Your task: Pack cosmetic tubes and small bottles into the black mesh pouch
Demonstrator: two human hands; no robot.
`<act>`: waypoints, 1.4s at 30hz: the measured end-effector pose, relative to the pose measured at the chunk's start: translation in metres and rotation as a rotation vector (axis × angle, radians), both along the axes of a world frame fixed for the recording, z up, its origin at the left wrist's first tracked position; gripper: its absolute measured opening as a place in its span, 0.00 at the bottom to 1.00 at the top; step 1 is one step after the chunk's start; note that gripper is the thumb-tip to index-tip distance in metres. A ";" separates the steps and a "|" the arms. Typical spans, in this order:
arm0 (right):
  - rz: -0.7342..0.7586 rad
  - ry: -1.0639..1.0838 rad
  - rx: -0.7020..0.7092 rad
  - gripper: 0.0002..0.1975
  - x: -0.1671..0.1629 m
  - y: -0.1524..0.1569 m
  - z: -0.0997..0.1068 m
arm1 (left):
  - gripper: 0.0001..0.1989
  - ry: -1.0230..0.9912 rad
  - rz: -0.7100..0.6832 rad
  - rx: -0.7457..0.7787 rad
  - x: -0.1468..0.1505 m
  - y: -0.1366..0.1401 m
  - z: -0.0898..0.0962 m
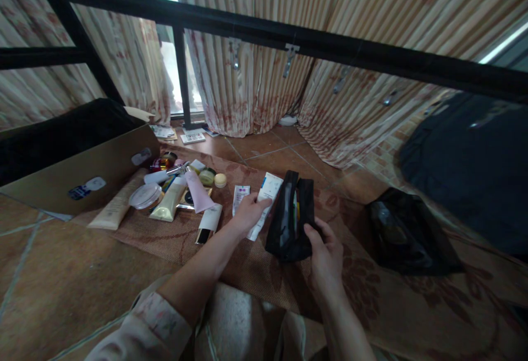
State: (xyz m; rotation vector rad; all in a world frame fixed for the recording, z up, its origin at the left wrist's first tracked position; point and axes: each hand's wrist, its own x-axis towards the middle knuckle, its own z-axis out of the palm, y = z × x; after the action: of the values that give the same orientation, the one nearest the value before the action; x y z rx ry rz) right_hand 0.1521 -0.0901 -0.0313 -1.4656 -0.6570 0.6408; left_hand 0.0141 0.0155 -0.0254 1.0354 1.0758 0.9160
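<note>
My left hand (249, 212) is closed on a white packet with blue print (270, 185), long and flat, just left of a black zip pouch (278, 234). The pouch's top gapes, and some coloured items show inside. With thumb and fingers, my right hand (325, 242) grips the pouch's right side. A small white sachet (241, 196) lies on the mat beyond my left hand. Farther left are a pink tube (198, 191), a gold-capped tube (169, 201), a large beige tube (119, 201), a round clear case (145, 196) and several small jars.
A cardboard box (103, 171) with black material in it stands at the left. Another black pouch (412, 234) lies on the patterned mat (363, 284) at the right. A black metal rail (264, 22) crosses before the curtains (223, 86).
</note>
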 end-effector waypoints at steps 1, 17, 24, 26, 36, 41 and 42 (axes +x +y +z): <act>0.001 -0.001 -0.003 0.22 0.000 0.000 0.000 | 0.07 -0.002 0.001 0.000 0.000 0.000 0.000; 0.004 -0.053 -0.004 0.21 0.002 0.000 -0.005 | 0.06 0.028 0.004 -0.014 0.001 0.002 -0.005; 0.023 -0.039 -0.003 0.22 0.003 0.000 -0.005 | 0.06 0.044 0.008 -0.001 0.001 0.001 -0.003; 0.018 -0.045 0.002 0.22 0.004 0.000 -0.006 | 0.06 0.044 0.014 0.001 0.001 0.001 -0.004; 0.014 -0.019 0.000 0.20 0.001 -0.001 -0.002 | 0.06 0.041 -0.006 0.012 0.000 0.000 -0.003; 0.023 -0.013 -0.007 0.20 0.001 -0.001 -0.002 | 0.07 0.051 0.008 0.002 0.001 0.001 -0.004; 0.027 -0.015 -0.011 0.20 0.001 -0.001 -0.001 | 0.07 0.057 0.009 0.001 0.001 0.001 -0.005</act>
State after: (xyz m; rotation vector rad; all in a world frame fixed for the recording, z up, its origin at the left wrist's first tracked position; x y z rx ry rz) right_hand 0.1531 -0.0909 -0.0324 -1.4753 -0.6868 0.6555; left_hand 0.0147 0.0169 -0.0303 1.0639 1.1279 0.8993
